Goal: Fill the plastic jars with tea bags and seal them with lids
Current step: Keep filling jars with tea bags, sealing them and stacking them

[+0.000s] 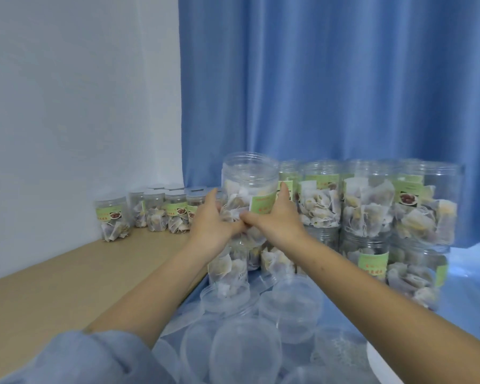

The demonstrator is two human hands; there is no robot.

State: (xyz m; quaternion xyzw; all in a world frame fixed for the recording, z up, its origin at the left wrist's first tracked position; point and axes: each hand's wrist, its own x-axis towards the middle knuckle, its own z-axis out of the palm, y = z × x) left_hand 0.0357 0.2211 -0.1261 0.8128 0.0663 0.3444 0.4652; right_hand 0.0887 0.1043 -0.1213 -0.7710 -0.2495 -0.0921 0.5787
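Loose clear lids (244, 353) lie heaped nearest the camera, on the blue-covered part of the worktop (67, 273), with a grey-blue sleeve (75, 358) at the lower left. Further back on the left, a row of small lidded jars (153, 213) stands against the white wall. In the middle, the left hand (209, 220) and right hand (275, 221) come together on an open-topped filled jar (250, 189), thumbs meeting at its front and fingers curled round either side, so both are clamped on it. It sits raised, apparently on top of another filled jar (229, 273) in the stack; whether it rests there or hangs just above I cannot tell. To the right, stacked jars of tea bags (372, 206) stand two high before the blue curtain (330, 79).

The risk, I judge, is a topple: the held jar has no lid, so a tilt or an off-centre seat on the jar below could spill bags or knock the neighbouring stack

Both arms reach far forward, nearly straight, wrists converging
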